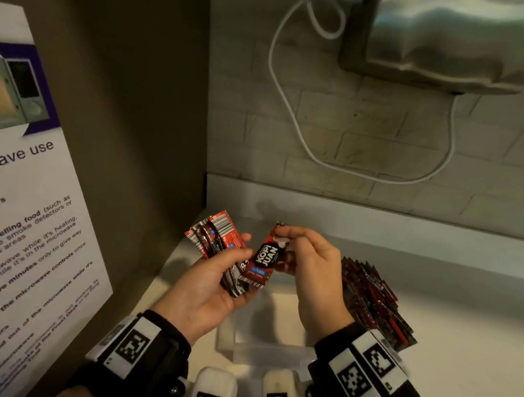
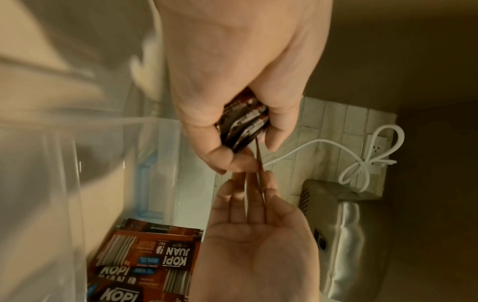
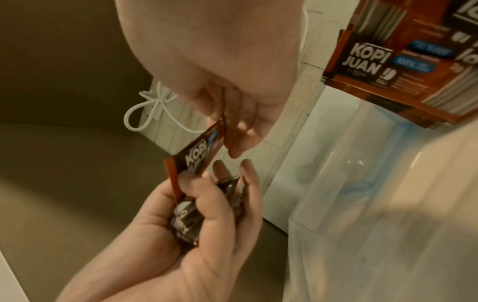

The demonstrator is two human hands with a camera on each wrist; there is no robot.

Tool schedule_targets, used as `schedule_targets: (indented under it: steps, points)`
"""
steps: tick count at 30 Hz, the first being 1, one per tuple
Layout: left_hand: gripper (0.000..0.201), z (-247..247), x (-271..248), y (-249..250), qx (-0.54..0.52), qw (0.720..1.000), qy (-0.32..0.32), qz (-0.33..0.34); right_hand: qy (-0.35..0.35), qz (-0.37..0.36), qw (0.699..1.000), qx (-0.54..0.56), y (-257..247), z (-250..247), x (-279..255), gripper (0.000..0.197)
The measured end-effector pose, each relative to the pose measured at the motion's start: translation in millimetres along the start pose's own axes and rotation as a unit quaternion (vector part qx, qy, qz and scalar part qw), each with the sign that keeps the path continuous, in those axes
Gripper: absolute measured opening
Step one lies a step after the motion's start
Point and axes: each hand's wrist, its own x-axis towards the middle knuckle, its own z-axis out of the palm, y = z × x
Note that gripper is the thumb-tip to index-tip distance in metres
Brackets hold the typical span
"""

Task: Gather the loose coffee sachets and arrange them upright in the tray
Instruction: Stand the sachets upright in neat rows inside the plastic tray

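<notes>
My left hand [image 1: 242, 245] grips a bundle of red and black coffee sachets [image 1: 219, 244] above the clear plastic tray [image 1: 266, 329]. My right hand [image 1: 282, 242] pinches the top of a single Kopi Juan sachet [image 1: 265, 259], whose lower end lies against the bundle by my left thumb. In the right wrist view this sachet [image 3: 201, 151] hangs from my fingers above the bundle [image 3: 186, 220]. A row of sachets [image 1: 374, 298] stands leaning in the right part of the tray; the left wrist view shows the same row [image 2: 155, 255] beside the tray wall [image 2: 64, 183].
The tray sits on a white counter [image 1: 461, 315] in a corner. A brown side wall with a microwave notice [image 1: 26, 216] closes the left. Behind, a white cable [image 1: 289, 108] loops down the brick wall from a steel appliance [image 1: 445, 41].
</notes>
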Motion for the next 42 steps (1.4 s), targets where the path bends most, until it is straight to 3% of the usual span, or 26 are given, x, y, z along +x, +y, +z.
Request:
schedule_targets:
  steps: [3, 8, 11, 15, 18, 21, 24, 26, 27, 30, 31, 34, 36, 42]
  points:
    - [0.031, -3.0, -1.4, 2.3, 0.005, 1.000, -0.009, -0.003, -0.014, 0.003, 1.000, 0.025, -1.0, 1.6, -6.4, 0.023]
    - [0.036, -6.6, -7.2, -1.5, 0.054, 0.998, -0.030, -0.007, -0.003, 0.000, 0.997, 0.071, -7.2, -0.4, -7.8, 0.049]
    - [0.027, -4.0, -7.0, -1.8, 0.042, 0.999, -0.015, 0.022, -0.011, 0.018, 0.997, 0.070, -10.6, -5.6, -3.2, 0.043]
    - [0.018, 0.3, -1.9, 4.5, 0.031, 0.997, 0.040, 0.058, -0.033, 0.052, 0.998, -0.029, -10.6, -15.3, -1.2, 0.010]
    - [0.017, 1.6, -1.3, 11.8, 0.070, 0.993, 0.054, 0.084, -0.048, 0.028, 0.988, -0.143, -11.5, -26.7, 5.8, 0.014]
    - [0.015, -1.2, -1.8, 17.6, 0.135, 0.986, 0.048, 0.081, -0.097, -0.041, 0.951, -0.291, -17.6, -22.6, 10.2, 0.026]
    - [0.015, -2.4, -1.1, 18.2, 0.194, 0.977, 0.044, 0.081, -0.178, -0.123, 0.856, -0.470, -21.6, -5.7, 4.5, 0.012]
    - [0.010, -3.0, 0.8, 18.4, 0.200, 0.975, 0.053, 0.077, -0.207, -0.111, 0.824, -0.515, -17.8, 0.9, 2.5, 0.006]
    - [0.007, -4.4, 1.6, 19.1, 0.192, 0.977, 0.063, 0.071, -0.194, -0.092, 0.832, -0.511, -11.4, 2.3, 4.0, 0.008]
    - [0.017, -17.7, 8.0, 18.8, 0.145, 0.983, 0.097, 0.051, -0.062, 0.042, 0.927, -0.367, 16.8, 5.0, 9.5, 0.015]
    - [0.017, -22.8, 10.2, 16.6, 0.135, 0.984, 0.110, 0.042, -0.020, 0.090, 0.943, -0.321, 28.2, 6.5, 11.2, 0.021]
    - [0.012, -34.9, 13.6, 2.9, 0.129, 0.981, 0.147, 0.010, 0.038, 0.184, 0.946, -0.264, 59.3, 9.2, 17.1, 0.030]
    - [0.016, -38.8, 13.0, -5.2, 0.120, 0.981, 0.152, -0.010, 0.058, 0.215, 0.939, -0.262, 71.3, 11.9, 20.4, 0.023]
    - [0.023, -45.8, 8.3, -8.1, 0.100, 0.991, 0.077, -0.051, 0.059, 0.246, 0.933, -0.257, 94.0, 22.5, 23.8, 0.025]
